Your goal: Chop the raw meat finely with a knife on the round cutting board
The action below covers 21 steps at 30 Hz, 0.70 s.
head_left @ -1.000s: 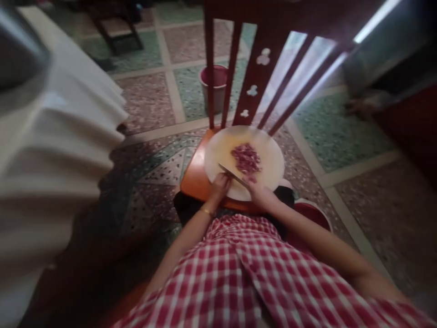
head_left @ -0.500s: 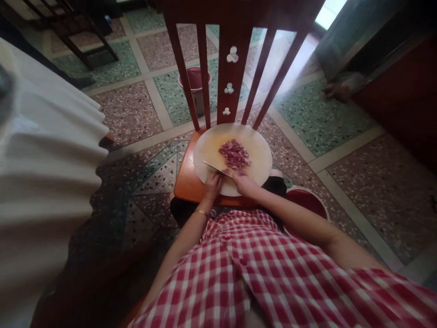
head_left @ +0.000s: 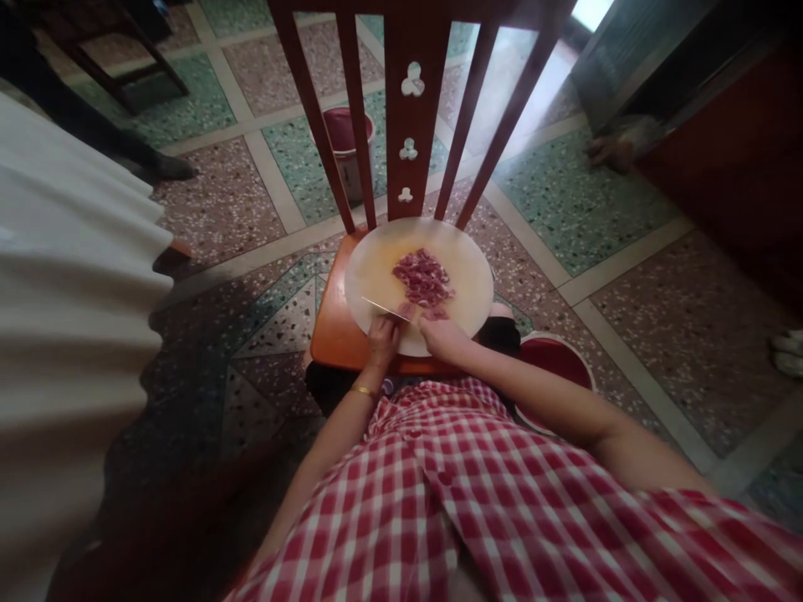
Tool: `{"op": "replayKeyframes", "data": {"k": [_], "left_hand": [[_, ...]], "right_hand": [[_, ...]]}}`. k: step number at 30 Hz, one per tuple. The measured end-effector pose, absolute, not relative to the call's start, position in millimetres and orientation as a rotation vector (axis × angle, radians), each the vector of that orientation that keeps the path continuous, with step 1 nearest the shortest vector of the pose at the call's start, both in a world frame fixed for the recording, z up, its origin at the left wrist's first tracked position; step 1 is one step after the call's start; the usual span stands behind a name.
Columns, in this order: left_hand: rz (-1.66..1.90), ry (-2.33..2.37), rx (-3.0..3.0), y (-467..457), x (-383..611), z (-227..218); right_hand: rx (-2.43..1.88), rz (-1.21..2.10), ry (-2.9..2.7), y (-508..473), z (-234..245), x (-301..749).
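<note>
In the head view, we have the round board (head_left: 467,272) as our landmark, set on the chair (head_left: 329,334). A strip of seat shows left of the board, while past its right rim we look straight down to the floor (head_left: 665,334). Bare surface lies left and right of the chopped meat (head_left: 421,278), which is heaped around the board's middle. At the board's near edge, our right hand (head_left: 442,336) is closed around the knife (head_left: 382,307), its blade pointing left. Our left hand (head_left: 384,336) bends its fingers beside the blade; we cannot tell whether its grip has a piece.

Beyond the board, the backrest slats bar the far side, with a bucket (head_left: 350,150) behind them. A red basin (head_left: 552,368) stands to the board's near right, and cloth (head_left: 69,301) hangs well to its left.

The board is pale, yellowed toward the middle; the meat is dark red in small bits, the seat glossy orange-brown, the floor speckled, the cloth rippled.
</note>
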<state>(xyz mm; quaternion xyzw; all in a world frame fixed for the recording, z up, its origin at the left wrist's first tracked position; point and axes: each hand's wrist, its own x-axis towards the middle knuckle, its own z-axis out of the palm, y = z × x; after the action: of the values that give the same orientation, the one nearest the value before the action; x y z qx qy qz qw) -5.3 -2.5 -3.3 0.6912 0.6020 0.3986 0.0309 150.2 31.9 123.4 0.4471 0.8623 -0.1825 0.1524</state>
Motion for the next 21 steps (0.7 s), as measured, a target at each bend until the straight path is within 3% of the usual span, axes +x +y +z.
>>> {"op": "replayKeyframes", "data": {"k": [5,13,21], "left_hand": [[1.207,1.865,2.174,-1,-7,-6],[1.315,1.847,2.100,-2,-3,9],[1.292,1.845,2.092,-3,-6,1]], "right_hand": [[1.258,-0.547,2.571,43,115,122],[1.420,-0.512,2.325,38,121,185],[1.294,-0.645,2.375,28,136,173]]}}
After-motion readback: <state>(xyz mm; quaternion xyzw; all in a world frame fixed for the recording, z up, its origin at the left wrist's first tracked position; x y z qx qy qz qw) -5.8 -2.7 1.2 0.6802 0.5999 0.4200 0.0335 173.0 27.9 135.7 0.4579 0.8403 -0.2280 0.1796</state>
